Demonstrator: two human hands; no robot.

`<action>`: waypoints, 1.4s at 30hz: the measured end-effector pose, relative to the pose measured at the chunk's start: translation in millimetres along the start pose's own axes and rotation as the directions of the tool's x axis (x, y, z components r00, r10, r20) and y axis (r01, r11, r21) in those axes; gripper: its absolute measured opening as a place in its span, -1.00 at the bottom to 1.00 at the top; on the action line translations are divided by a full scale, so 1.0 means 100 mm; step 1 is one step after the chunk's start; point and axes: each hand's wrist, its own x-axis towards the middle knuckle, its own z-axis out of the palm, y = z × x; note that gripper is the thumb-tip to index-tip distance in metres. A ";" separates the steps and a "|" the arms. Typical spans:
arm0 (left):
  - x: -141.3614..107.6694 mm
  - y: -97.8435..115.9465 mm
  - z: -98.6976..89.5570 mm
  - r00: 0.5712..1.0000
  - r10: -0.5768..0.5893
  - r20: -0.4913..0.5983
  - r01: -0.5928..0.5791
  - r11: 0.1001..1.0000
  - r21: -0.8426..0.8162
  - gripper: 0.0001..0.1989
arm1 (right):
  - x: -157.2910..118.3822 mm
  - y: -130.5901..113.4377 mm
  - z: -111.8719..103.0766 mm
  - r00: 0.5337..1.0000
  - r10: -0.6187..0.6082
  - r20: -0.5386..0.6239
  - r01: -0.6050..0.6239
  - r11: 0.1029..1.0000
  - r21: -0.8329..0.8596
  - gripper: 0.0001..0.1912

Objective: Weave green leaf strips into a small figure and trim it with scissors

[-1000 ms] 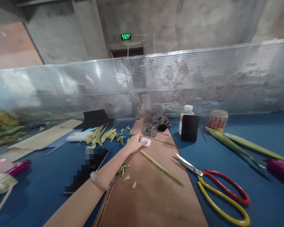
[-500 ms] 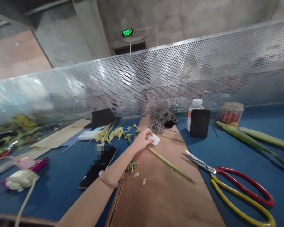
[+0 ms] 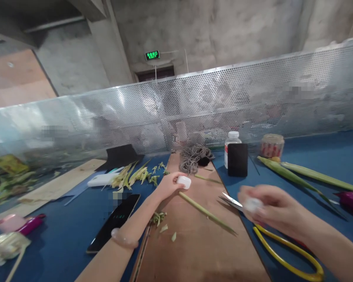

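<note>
My left hand [image 3: 168,185] pinches a small white rounded case, like an earbud case [image 3: 184,182], over the brown wooden board [image 3: 194,250]. Just below that case lies a thin green stalk [image 3: 208,213] on the board. On the right, my right hand [image 3: 267,205] is closed above the scissors [image 3: 285,256] with red and yellow handles. It has a small whitish thing [image 3: 253,205] at its fingertips, too blurred to name. The hand hides the scissors' pivot and most of the red handle.
A phone [image 3: 114,223] lies left of the board, near cut plant pieces [image 3: 132,176]. Grey cord [image 3: 195,156] is heaped at the board's far end. A bottle [image 3: 233,138], a black upright slab [image 3: 237,159], a jar [image 3: 272,147] and green stalks [image 3: 297,180] stand or lie at right.
My right hand has come into view from the right, over the scissors, with a whitish thing in it. My left hand still holds the white case. The view has shifted slightly.
</note>
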 end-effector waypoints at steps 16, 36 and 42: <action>0.02 -0.07 0.03 1.000 -0.019 0.019 0.020 0.999 -0.045 -0.30 | 1.32 0.85 0.60 0.958 -0.268 0.104 0.243 0.563 -0.790 -0.75; -0.03 -0.05 0.02 0.998 0.062 -0.001 -0.062 0.998 -0.027 -0.52 | 1.47 0.91 0.56 0.925 -0.374 -0.073 0.180 0.598 -0.781 -0.87; -0.04 -0.03 0.03 0.997 0.074 0.006 -0.073 0.997 -0.031 -0.53 | 1.47 0.91 0.56 0.930 -0.363 -0.051 0.185 0.586 -0.789 -0.83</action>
